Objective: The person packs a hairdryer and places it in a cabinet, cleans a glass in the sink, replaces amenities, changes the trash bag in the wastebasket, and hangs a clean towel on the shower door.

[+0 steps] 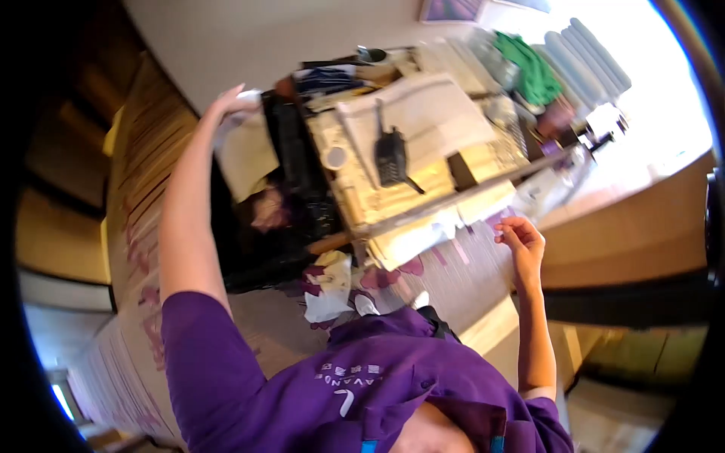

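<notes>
My left hand [230,108] reaches to the far side of an open black trash bag [291,162] at the cart's left end. Its fingers are bent and blurred around a small white thing [248,96] that I cannot make out. Inside the bag lie pale and pinkish crumpled items. My right hand [522,240] is in the air beside the near right side of the housekeeping cart [468,198]. Its fingers are loosely bent and apart, and nothing shows in them. A black walkie-talkie [390,157] lies on the folded white linen [430,113] on the cart's top.
Rolled pale towels [585,64] and a green cloth [526,66] are at the cart's far right. White crumpled paper or cloth [330,287] hangs below the bag's near corner. Patterned carpet [445,275] lies underneath. A brown wooden panel [627,234] stands at right.
</notes>
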A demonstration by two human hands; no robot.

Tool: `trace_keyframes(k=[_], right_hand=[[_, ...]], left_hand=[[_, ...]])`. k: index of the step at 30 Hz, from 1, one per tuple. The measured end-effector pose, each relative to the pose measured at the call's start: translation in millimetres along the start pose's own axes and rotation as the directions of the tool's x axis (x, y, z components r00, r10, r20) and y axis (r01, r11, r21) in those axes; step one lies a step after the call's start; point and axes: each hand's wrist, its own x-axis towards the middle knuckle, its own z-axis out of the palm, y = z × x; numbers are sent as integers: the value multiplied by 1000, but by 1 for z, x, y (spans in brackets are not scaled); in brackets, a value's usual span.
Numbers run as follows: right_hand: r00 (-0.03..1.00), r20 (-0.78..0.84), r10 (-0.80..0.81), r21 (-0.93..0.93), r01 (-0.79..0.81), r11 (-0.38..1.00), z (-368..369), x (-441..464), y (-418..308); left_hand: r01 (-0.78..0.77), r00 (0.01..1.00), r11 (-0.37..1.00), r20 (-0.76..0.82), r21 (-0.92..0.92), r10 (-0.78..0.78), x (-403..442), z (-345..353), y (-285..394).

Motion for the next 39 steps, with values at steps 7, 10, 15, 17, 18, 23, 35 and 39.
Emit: trace_keyframes(k=[7,10,15,17,18,23,35,39], right_hand=[[986,-86,140,-99,-148,984,-31,-21,37],[964,167,205,-203,-170,964,-12,-4,78],[973,179,147,-270,-95,958,31,45,189],[1000,-19,-6,-466,-4,885,40,69,222],[1000,-3,-4,-457,2,889,42,81,232],[978,-30,208,-708,-168,686,46,120,260],[734,127,667,-221,-634,741,33,132,232],[673,212,708,134,-738,661,29,129,205]], left_hand=[[269,953,827,-261,493,-154,-88,24,94],[135,967,811,-254,569,17,-101,19,89],[-90,851,982,-500,168,164,-164,-4,151],[-313,613,948,-773,-46,165,-251,2,245],[-410,569,898,-814,-157,117,-291,11,283],[-534,672,843,-639,-68,374,-423,117,374],[256,907,625,-39,-737,-419,-363,412,337],[626,527,-45,465,-779,-712,-325,386,359]])
